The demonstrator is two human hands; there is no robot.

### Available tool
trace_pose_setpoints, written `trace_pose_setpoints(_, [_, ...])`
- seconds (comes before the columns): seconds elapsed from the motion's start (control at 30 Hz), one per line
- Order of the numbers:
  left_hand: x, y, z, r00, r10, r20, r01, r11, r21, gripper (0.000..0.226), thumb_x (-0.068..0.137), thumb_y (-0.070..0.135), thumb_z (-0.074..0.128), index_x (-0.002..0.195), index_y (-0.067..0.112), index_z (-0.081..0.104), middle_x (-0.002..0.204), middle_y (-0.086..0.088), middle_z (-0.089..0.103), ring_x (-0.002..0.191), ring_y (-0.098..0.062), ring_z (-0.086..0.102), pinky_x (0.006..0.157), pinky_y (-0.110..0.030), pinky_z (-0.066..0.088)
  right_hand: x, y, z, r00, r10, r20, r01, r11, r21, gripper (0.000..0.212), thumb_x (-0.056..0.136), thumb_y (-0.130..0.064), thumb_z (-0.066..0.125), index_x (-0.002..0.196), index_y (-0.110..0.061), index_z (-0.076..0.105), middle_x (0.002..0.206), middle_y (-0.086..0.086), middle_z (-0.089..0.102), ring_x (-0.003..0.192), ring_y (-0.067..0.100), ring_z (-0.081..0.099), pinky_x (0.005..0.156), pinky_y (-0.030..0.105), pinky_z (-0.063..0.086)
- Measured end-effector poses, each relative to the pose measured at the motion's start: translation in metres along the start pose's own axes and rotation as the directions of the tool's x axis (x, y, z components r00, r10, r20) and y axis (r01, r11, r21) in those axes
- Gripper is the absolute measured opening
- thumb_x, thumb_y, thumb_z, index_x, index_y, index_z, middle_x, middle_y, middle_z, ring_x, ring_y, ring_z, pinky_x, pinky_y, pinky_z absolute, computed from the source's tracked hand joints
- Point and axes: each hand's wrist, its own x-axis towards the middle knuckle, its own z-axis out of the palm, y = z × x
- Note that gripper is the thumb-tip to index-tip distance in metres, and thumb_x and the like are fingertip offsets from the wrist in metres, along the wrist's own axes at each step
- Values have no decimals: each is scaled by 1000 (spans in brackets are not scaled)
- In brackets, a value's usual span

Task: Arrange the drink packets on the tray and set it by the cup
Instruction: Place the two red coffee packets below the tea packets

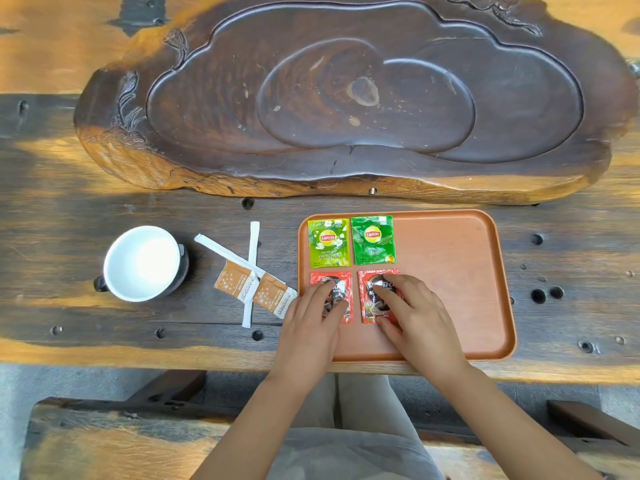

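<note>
An orange tray (450, 271) lies on the wooden table. In its left half sit a light green Lipton packet (328, 242) and a darker green Lipton packet (373, 240), side by side. Below them lie two red coffee packets. My left hand (311, 317) rests with its fingertips on the left red packet (346, 315). My right hand (412, 313) presses its fingers on the right red packet (367, 299). A white cup (142, 263) stands to the left of the tray. Between the cup and the tray lie two crossed white-and-brown stick packets (254, 282).
A large carved dark wooden tea board (346, 98) fills the far side of the table. The tray's right half is bare. The table's near edge runs just below the tray. A wooden bench (104, 441) stands below it.
</note>
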Motion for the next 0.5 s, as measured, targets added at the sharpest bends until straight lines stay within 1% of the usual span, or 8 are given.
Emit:
trace_pose_setpoints(0.1, [-1, 0, -1, 1000, 5, 17, -4, 1000, -5, 42, 66, 1, 68, 107, 11, 63, 126, -17, 57, 119, -25, 38, 95, -42, 42, -1, -1, -1, 1000, 10, 5, -10, 1000, 6, 45, 67, -11, 77, 110, -14, 62, 117, 9, 63, 112, 23, 46, 83, 40, 51])
trace_pose_setpoints(0.17, [-3, 0, -9, 1000, 5, 11, -5, 1000, -21, 45, 72, 9, 61, 117, 13, 56, 127, -14, 56, 119, -24, 38, 99, -39, 34, 0, -4, -4, 1000, 13, -13, -13, 1000, 25, 41, 70, -12, 75, 109, -13, 63, 117, 9, 62, 112, 25, 49, 85, 39, 51])
trace_pose_setpoints(0.23, [-5, -4, -25, 998, -47, -31, 46, 999, -26, 46, 78, 18, 53, 124, 15, 49, 127, -11, 55, 118, -21, 39, 98, -34, 27, 4, -12, -6, 998, 15, -54, -12, 998, 63, 35, 74, -13, 70, 108, -10, 63, 115, 10, 62, 110, 24, 50, 88, 34, 47])
trace_pose_setpoints(0.3, [-5, -15, -45, 977, -174, -124, 172, 985, -30, 44, 80, 21, 53, 124, 15, 48, 125, -8, 56, 116, -19, 42, 95, -33, 28, 10, -26, -5, 996, 12, -84, -4, 996, 94, 32, 78, -18, 62, 109, -8, 63, 114, 11, 62, 109, 22, 48, 88, 30, 44])
trace_pose_setpoints(0.37, [-5, -35, -61, 908, -365, -204, 364, 930, -44, 40, 82, 21, 56, 120, 14, 50, 122, -7, 57, 113, -23, 47, 92, -40, 35, 19, -47, 0, 997, -22, -75, 30, 994, 106, 34, 80, -22, 57, 111, -9, 62, 113, 10, 62, 107, 22, 49, 86, 31, 46])
trace_pose_setpoints(0.43, [-4, -59, -69, 828, -520, -212, 524, 851, -41, 38, 84, 23, 57, 119, 11, 51, 122, -9, 57, 113, -28, 49, 89, -47, 40, 29, -70, 11, 996, -88, -29, 91, 989, 114, 33, 77, -18, 61, 109, -8, 61, 109, 12, 63, 101, 27, 55, 80, 36, 51])
trace_pose_setpoints(0.47, [-4, -70, -71, 809, -554, -198, 562, 827, -18, 39, 84, 24, 58, 120, 10, 50, 122, -10, 57, 113, -29, 49, 89, -48, 41, 34, -81, 17, 993, -120, 9, 118, 988, 104, 34, 74, -17, 65, 107, -7, 61, 105, 12, 64, 95, 30, 58, 75, 38, 54])
trace_pose_setpoints(0.5, [-4, -79, -70, 807, -563, -176, 574, 819, 10, 41, 84, 24, 59, 121, 9, 50, 122, -11, 57, 113, -30, 49, 88, -48, 42, 40, -91, 24, 989, -143, 48, 139, 987, 76, 35, 71, -17, 68, 104, -7, 61, 101, 12, 65, 89, 30, 60, 71, 38, 55])
